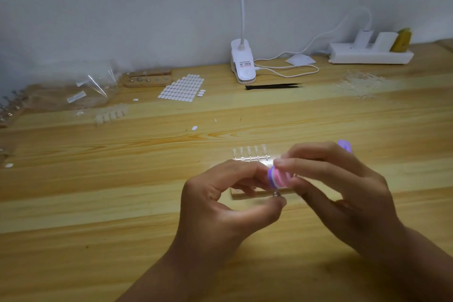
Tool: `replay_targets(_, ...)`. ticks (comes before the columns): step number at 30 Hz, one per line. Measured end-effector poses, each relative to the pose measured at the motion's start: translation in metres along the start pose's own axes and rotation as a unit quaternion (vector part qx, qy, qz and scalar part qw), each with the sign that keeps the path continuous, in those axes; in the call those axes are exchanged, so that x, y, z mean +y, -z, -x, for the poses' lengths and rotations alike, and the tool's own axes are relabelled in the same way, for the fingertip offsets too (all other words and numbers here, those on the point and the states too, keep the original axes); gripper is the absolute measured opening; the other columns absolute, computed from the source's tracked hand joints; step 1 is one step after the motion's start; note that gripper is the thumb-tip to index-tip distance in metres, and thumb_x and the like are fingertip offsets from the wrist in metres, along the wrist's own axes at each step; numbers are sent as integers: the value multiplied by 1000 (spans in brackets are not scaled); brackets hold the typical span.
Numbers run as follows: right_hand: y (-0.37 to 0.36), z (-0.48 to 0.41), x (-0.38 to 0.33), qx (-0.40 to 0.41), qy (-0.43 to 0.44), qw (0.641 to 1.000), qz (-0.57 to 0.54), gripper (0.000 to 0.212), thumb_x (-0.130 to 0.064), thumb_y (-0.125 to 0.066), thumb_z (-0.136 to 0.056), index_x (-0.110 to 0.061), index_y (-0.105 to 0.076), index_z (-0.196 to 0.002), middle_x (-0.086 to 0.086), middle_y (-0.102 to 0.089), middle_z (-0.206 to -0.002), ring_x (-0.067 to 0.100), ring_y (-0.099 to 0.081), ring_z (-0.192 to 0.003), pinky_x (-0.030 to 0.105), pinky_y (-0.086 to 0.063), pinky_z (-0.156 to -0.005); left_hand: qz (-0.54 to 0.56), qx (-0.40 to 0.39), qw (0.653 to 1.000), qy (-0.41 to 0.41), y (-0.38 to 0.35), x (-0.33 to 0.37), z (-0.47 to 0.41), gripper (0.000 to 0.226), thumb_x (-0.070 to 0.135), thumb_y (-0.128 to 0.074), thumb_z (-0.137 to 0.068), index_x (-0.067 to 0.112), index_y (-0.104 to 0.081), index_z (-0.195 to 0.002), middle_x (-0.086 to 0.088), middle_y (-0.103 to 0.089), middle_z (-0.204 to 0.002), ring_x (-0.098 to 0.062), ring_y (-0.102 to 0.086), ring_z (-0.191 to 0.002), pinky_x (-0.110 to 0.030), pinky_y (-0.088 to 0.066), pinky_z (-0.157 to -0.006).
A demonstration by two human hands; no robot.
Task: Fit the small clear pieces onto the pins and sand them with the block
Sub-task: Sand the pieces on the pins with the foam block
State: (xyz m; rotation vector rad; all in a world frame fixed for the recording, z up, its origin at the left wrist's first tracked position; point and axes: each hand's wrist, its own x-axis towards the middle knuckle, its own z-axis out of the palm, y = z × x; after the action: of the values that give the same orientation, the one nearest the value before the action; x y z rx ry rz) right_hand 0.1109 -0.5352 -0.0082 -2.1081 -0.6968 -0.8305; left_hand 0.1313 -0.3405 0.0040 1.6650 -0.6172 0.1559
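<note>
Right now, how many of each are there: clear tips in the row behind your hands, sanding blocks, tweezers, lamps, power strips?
Clear tips in that row: 5 showing
Sanding block: 1
Black tweezers: 1
Clip lamp: 1
Power strip: 1
Total: 9

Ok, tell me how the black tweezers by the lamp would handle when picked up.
The black tweezers look slim, so probably light. They lie flat on the wooden table, so likely won't roll. Their low profile may make them fiddly to pinch up.
</note>
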Motion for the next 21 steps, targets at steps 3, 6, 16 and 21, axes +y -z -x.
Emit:
replay_targets(3, 8, -4, 6, 19, -31, 999, 29, 27, -14, -65, -88, -15, -61, -115, 5, -65, -109, 2, -62, -101, 20, -53, -82, 20, 5, 1000, 15, 2, -1, 0, 24, 18, -84, -67, 18, -75, -90, 0, -74, -85, -15, -69, -75, -28, -54, -68)
replay_targets(6, 2, -5, -1, 39, -4, 999, -2, 27, -9, -66, -87, -14, -64, -113, 6, -64, -109, -8, -59, -100, 7, -44, -82, 28, -2, 999, 17, -1, -2, -1, 24, 18, -83, -69, 19, -76, -92, 4, -74, -85, -10, -67, -75, -23, -52, -68)
replay_targets(16, -6, 1, 6, 26, -16, 999, -14, 30, -12, -64, -91, -17, -61, -120, -3, -60, -112, 6, -60, -107, 14, -47, -84, 164, -55, 979, 110, -1, -11, -4, 26, 20, -79, -76, 17, -73, -101, -9, -73, -97, -24, -69, -91, -37, -55, -79)
replay_targets(21, -1, 1, 8, 28, -47, 999, 5, 27, -15, -61, -92, -21, -59, -118, -4, -60, -112, 8, -62, -102, 21, -50, -85, 191, -43, 973, 118, 1, -10, -4, 25, 20, -79, -73, 17, -73, -97, -11, -72, -96, -25, -70, -89, -36, -54, -77)
